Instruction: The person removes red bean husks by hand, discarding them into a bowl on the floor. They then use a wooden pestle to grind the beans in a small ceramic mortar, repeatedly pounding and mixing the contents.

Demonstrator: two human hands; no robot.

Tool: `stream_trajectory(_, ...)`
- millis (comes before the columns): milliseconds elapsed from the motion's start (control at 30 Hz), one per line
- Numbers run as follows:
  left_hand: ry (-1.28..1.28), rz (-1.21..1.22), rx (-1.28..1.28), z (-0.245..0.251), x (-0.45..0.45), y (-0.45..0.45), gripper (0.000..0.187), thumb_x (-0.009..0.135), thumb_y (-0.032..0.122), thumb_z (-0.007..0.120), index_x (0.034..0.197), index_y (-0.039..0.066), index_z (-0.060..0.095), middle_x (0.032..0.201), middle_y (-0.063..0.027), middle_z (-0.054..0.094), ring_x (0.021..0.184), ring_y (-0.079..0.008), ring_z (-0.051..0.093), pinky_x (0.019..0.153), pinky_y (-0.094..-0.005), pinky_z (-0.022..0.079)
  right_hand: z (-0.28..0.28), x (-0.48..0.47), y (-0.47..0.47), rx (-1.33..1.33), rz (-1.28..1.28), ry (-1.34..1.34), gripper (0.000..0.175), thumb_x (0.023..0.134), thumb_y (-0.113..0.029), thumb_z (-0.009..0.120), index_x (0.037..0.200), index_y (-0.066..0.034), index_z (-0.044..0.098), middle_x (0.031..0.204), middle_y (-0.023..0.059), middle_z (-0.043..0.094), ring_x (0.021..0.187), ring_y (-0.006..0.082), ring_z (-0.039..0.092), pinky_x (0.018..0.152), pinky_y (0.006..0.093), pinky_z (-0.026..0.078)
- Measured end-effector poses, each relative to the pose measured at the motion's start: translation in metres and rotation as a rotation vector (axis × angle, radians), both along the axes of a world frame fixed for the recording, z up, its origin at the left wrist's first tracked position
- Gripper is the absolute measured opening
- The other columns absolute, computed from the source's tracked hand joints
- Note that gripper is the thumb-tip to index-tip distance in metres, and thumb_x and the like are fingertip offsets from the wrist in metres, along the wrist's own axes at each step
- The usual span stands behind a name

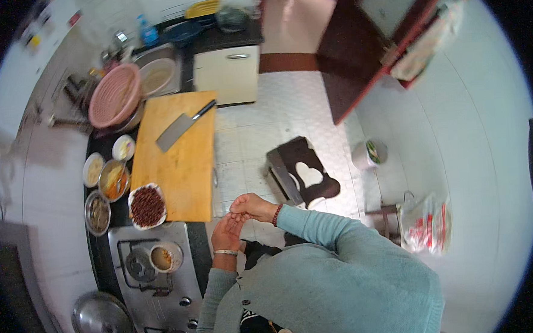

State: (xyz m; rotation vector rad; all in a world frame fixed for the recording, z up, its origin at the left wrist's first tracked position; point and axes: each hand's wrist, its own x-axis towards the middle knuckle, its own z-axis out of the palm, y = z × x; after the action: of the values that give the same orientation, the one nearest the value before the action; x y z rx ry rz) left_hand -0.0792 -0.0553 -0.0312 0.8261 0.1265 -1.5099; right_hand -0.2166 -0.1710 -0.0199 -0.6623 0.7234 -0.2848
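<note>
My left hand [227, 234], with a bangle at the wrist, is turned palm up near the counter's front edge. My right hand [253, 208], wearing a beaded bracelet, has its fingers bent together over the left fingertips. The hands touch; whether something small lies between them is too small to tell. To their left, a white dish of dark red beans or nuts [147, 206] rests by the corner of a wooden cutting board [181, 171]. A cleaver [176, 131] lies flat on the board, its black handle pointing away from me.
Small bowls of cut ingredients [114, 180] line the wall side. A cup [166, 257] stands on the gas stove [153, 299], beside a metal lid [103, 322]. A pink colander [115, 95] sits near the sink [170, 51]. On the floor are a stool [300, 171] and a bin [369, 154].
</note>
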Motion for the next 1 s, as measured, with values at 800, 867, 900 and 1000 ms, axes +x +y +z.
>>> stream_trajectory(800,-0.221,-0.833,-0.168,0.053,-0.622,-0.220,0.031,0.102,0.022,0.053,0.114,-0.005,0.061,0.113,-0.0198,0.068,0.106,-0.0301,0.067,0.097,-0.0409,0.054,0.055,-0.702,-0.073,-0.138,-1.200,-0.420,0.063,0.105,-0.047,0.039,0.120,0.0119,0.054,0.122,0.0287,0.059,0.121,0.0399,0.057,0.106,0.0490,0.045)
stream_trajectory(867,-0.269,-0.871,-0.247,0.064,-0.661,-0.241,0.032,0.102,0.023,0.052,0.116,-0.005,0.061,0.114,-0.0198,0.068,0.106,-0.0296,0.067,0.097,-0.0404,0.054,0.061,-0.732,-0.081,-0.144,-1.294,-0.445,0.067,0.105,-0.049,0.038,0.125,0.0138,0.050,0.128,0.0299,0.055,0.128,0.0404,0.051,0.110,0.0487,0.041)
stream_trajectory(900,-0.296,-0.882,-0.291,0.068,-0.678,-0.252,0.032,0.103,0.023,0.052,0.117,-0.005,0.061,0.114,-0.0199,0.068,0.107,-0.0294,0.067,0.097,-0.0401,0.054,0.060,-0.745,-0.087,-0.126,-1.349,-0.438,0.070,0.105,-0.051,0.036,0.127,0.0150,0.048,0.130,0.0299,0.054,0.131,0.0404,0.048,0.112,0.0481,0.039)
stream_trajectory(1000,-0.385,-0.939,-0.450,0.066,-0.731,-0.282,0.040,0.104,0.029,0.051,0.125,-0.005,0.058,0.122,-0.0190,0.065,0.114,-0.0272,0.063,0.101,-0.0363,0.050,0.040,-0.783,-0.113,-0.060,-1.482,-0.339,0.078,0.102,-0.057,0.036,0.131,0.0149,0.044,0.133,0.0280,0.053,0.132,0.0388,0.046,0.114,0.0464,0.038)
